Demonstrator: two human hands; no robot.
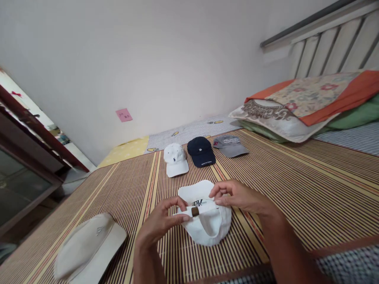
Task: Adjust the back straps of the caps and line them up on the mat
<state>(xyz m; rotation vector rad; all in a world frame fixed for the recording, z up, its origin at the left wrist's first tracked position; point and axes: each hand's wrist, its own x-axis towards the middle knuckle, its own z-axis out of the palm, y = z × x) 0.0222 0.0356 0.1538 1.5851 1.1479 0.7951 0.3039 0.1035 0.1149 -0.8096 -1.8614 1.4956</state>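
A white cap (207,225) lies on the striped bamboo mat (296,185) in front of me, its back strap with a brown buckle (195,212) facing me. My left hand (161,221) pinches the strap's left end beside the buckle. My right hand (237,195) pinches the strap on the right side, fingers closed on the fabric.
A cream cap (89,248) lies at the near left. At the mat's far edge sit a white cap (175,158), a navy cap (201,152) and a grey cap (230,145) in a row. Pillows (299,106) are stacked at the right by the headboard. A dark cabinet (23,157) stands left.
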